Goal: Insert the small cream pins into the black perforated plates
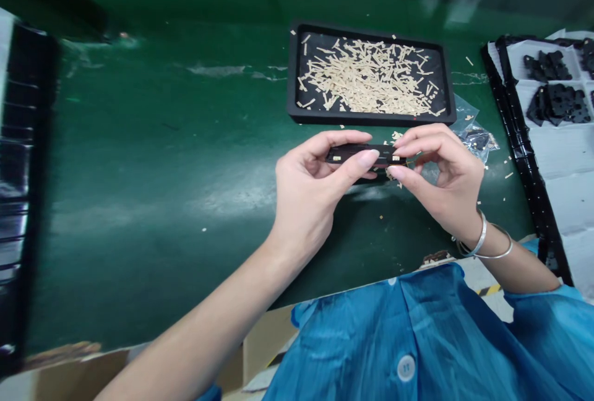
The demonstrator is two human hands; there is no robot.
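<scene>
The underside of the slim black part (386,154) is hidden, and the thumb of your left hand (306,181) covers its middle. Held between both hands, nearer than the tray (371,119), it's gripped by your left while your right hand (448,169) pinches its right end.

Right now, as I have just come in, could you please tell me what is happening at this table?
A person in a blue garment works over a green table. The left hand holds a slim black part, thumb across it. The right hand has its fingertips at the part's right end. Small pale pieces show near both ends. Beyond the hands, a black tray holds many loose pale strips.
</scene>
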